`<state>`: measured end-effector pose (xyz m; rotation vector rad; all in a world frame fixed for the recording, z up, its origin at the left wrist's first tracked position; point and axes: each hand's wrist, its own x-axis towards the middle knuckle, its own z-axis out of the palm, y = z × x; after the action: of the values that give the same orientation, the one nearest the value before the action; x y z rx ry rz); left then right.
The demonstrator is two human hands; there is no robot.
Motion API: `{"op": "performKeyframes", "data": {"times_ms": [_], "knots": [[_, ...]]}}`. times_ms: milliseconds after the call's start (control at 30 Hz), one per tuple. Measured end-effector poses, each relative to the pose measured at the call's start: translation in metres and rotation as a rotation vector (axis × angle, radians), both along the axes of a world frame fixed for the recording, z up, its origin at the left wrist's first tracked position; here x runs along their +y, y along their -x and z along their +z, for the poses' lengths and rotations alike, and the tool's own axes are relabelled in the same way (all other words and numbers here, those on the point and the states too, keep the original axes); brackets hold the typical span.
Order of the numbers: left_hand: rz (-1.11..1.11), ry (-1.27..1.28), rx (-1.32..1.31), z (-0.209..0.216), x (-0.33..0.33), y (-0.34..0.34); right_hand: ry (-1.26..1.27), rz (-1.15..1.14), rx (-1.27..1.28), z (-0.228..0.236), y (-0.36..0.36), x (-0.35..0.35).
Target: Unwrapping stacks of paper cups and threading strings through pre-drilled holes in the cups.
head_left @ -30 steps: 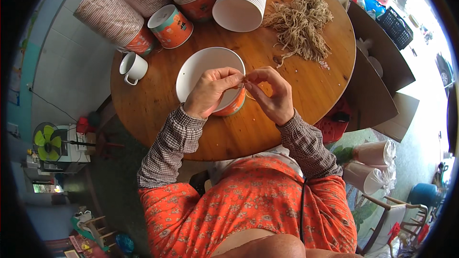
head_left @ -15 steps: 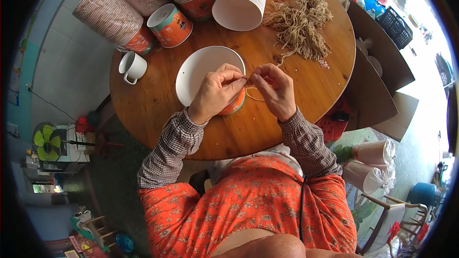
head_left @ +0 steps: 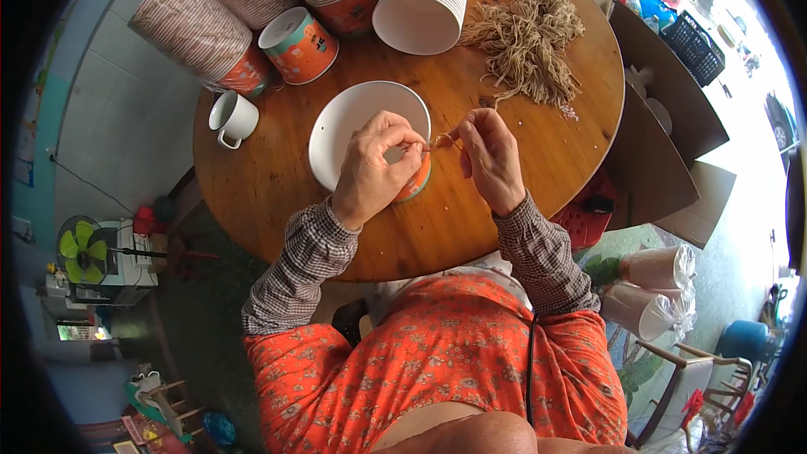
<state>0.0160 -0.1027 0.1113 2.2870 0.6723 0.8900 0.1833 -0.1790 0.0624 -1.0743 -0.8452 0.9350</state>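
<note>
A thin tan string (head_left: 440, 142) runs between my two hands above the table. My left hand (head_left: 376, 166) is closed, with thumb and forefinger pinching one part of it. My right hand (head_left: 491, 160) pinches the string on the other side, and a small loop shows between them. Below my left hand sits a paper bucket (head_left: 334, 122), its wide white inside facing up and its orange printed side partly hidden by the hand. A bundle of similar tan strings (head_left: 531, 46) lies in a heap beyond my right hand.
On the wooden table (head_left: 277, 202) stand a white mug (head_left: 235, 116), an orange paper bucket (head_left: 301, 46), wrapped bucket stacks (head_left: 195, 29) and a stack of white buckets (head_left: 424, 4). An open cardboard box (head_left: 651, 160) is at the right edge. A green fan (head_left: 82, 250) stands left.
My hands have drawn slightly apart, the right one shifting a little to the right. The string's loop that hung below the fingers is now up between them.
</note>
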Motion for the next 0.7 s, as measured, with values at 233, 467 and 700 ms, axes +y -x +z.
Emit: {"op": "performKeyframes", "data": {"times_ms": [233,467,700], "knots": [[-0.019,0.092,-0.069,0.005,0.000,-0.007,-0.008,0.076,-0.196,0.012,-0.004,-0.007],[-0.051,-0.155,0.141,0.015,-0.003,-0.012,-0.133,0.154,-0.114,0.027,-0.009,-0.009],[-0.081,0.174,-0.136,0.011,-0.007,-0.016,-0.148,0.256,0.084,0.037,-0.021,-0.008]]}}
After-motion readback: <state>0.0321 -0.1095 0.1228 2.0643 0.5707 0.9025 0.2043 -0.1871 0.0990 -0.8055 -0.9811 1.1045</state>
